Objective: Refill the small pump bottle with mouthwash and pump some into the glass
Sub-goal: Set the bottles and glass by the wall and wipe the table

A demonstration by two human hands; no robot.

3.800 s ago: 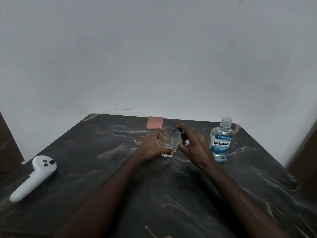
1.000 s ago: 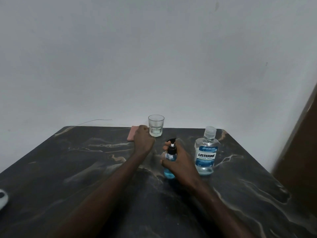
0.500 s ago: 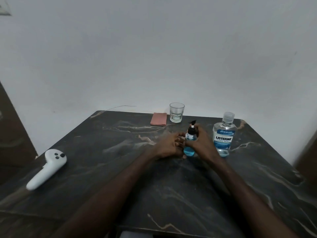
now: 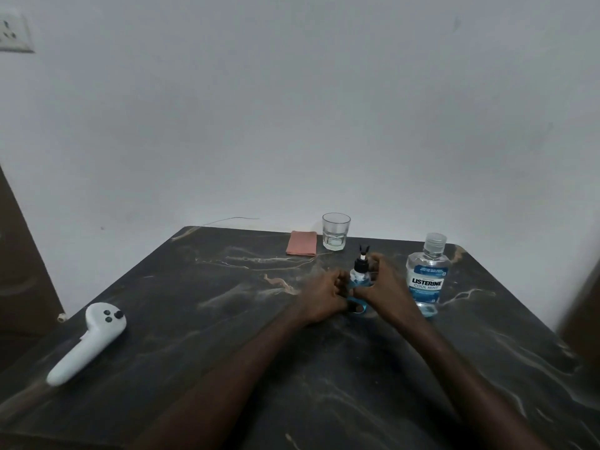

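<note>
The small pump bottle (image 4: 360,275), with blue liquid inside and a black pump head, stands upright on the dark marble table (image 4: 201,319). My right hand (image 4: 383,284) wraps around its right side. My left hand (image 4: 324,293) is curled against its left side, fingers touching the bottle's lower part. The clear glass (image 4: 336,231) stands at the table's far edge, a little liquid in its bottom, apart from both hands. The large Listerine mouthwash bottle (image 4: 428,277) stands capped to the right of my right hand.
A folded pink cloth (image 4: 302,242) lies left of the glass. A white handheld controller (image 4: 87,342) lies at the table's left side. The wall rises directly behind the table, with a socket plate (image 4: 14,34) at the upper left.
My left hand left the glass at the back of the table and came to the pump bottle. The right hand stayed on the bottle, now set down on the table.
</note>
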